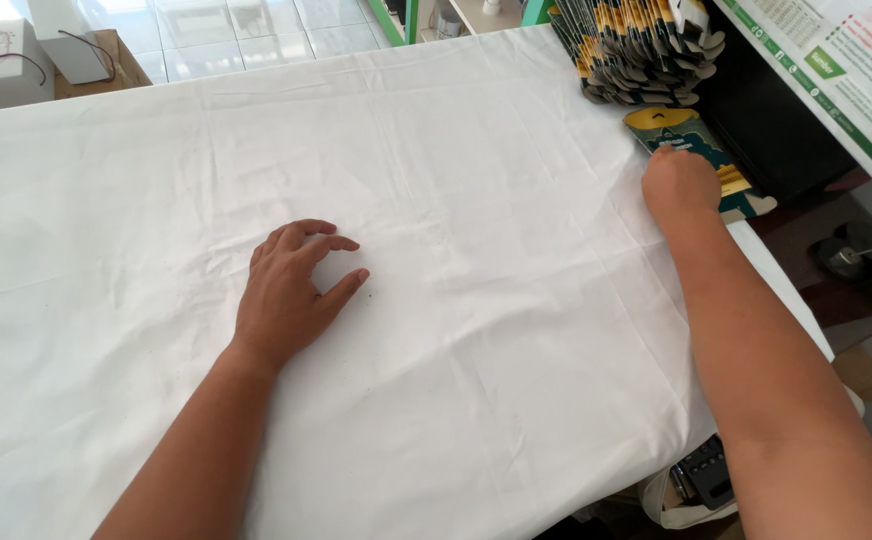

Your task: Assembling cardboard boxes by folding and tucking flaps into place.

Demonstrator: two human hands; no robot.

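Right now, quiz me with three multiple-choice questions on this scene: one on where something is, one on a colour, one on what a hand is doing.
1. Where is the stack of flat cartons?
A. far right corner of the table
B. near left corner
C. under the left hand

2. What colour is the cloth over the table?
A. blue
B. white
C. red

3. What is the left hand doing?
A. gripping a carton
B. raised in the air
C. resting on the cloth, holding nothing

Answers:
1 A, the stack sits at the table's far right, just beyond the right hand.
2 B, the cloth is plain white.
3 C, the palm lies on the cloth with fingers loosely curled; only the right hand touches a single carton.
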